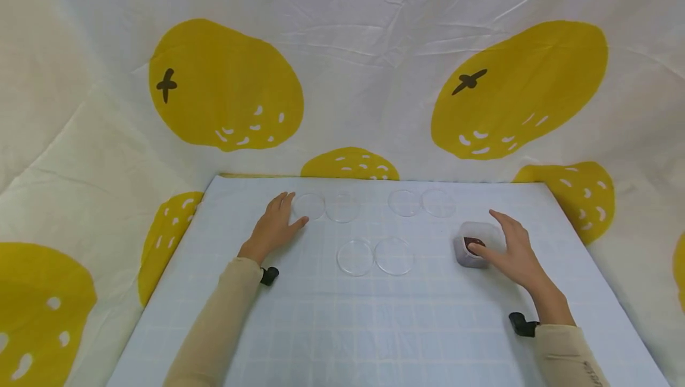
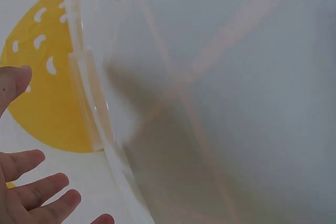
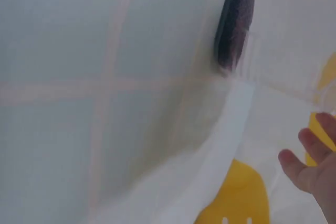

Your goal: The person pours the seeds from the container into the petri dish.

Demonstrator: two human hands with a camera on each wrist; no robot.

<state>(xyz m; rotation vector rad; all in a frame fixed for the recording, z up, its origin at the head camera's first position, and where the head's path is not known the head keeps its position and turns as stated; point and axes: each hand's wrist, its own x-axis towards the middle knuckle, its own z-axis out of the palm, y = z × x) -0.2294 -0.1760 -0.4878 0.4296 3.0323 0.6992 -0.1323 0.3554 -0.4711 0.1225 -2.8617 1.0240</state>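
My left hand (image 1: 274,225) reaches over the table's left side, fingers spread, beside a clear round shallow dish (image 1: 309,207). Whether it touches the dish cannot be told. The left wrist view shows the dish's rim (image 2: 92,100) apart from the fingertips (image 2: 60,179). On the right, my right hand (image 1: 512,255) hovers by a small clear plastic tub (image 1: 471,261), thumb above its opening and fingers loosely extended. Something dark reddish-brown (image 1: 473,241) lies in the tub; its kind is unclear. In the right wrist view, dark contents (image 3: 236,22) show through the tub's wall, away from the fingers (image 3: 294,169).
More clear round dishes lie in side-by-side pairs: one (image 1: 342,207) at back left, a pair (image 1: 405,203) at back right, another pair (image 1: 355,257) nearer the middle. A pale checked cloth (image 1: 374,327) covers the table. Behind hangs a white curtain (image 1: 369,78) with yellow fruit shapes.
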